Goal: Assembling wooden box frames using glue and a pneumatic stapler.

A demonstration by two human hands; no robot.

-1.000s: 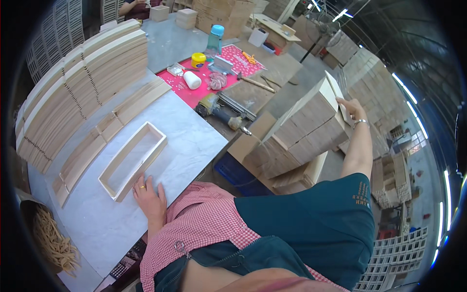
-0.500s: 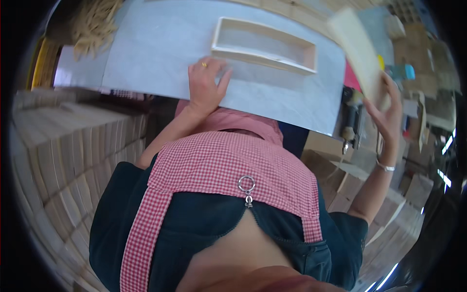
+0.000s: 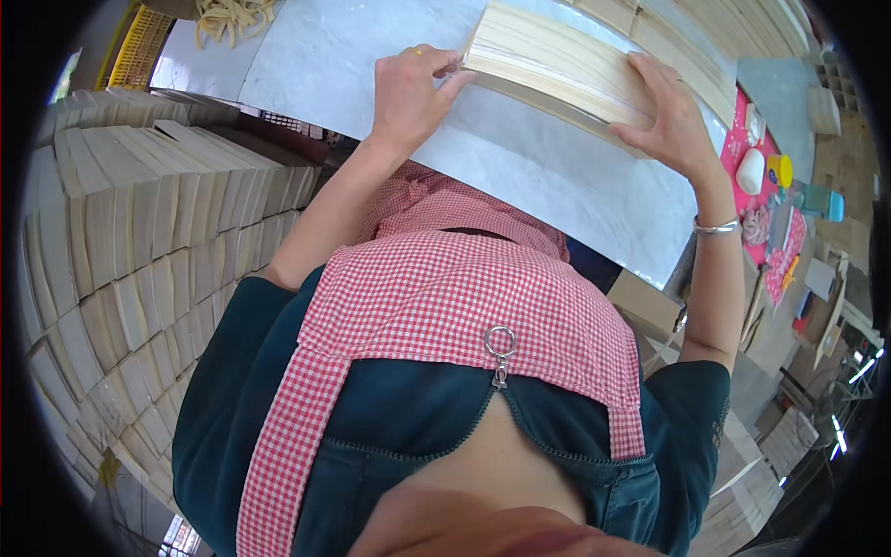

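Observation:
A long, pale, wood-coloured block (image 3: 557,60) with lines running along its length lies on the shallow rectangular box frame (image 3: 548,100), covering its opening. Whether it rests inside the frame or on its rim, I cannot tell. My right hand (image 3: 676,125) spans the block's right end, thumb on the near side and fingers on the far side. At the left end, my left hand (image 3: 408,100) pinches the near corner of the frame between thumb and fingers. Both wrists are above the light grey tabletop (image 3: 566,176).
Pale strips (image 3: 227,20) lie in a tangle at the far left. More long pale pieces (image 3: 705,70) line the far edge. Stacked pale blocks (image 3: 139,204) rise on my left. A pink cloth (image 3: 742,153) at right holds a white bottle (image 3: 750,172) and yellow-lidded jar (image 3: 780,170).
My right hand has brought the pale block from the right onto the box frame. My left hand has moved from the tabletop to the frame's left corner.

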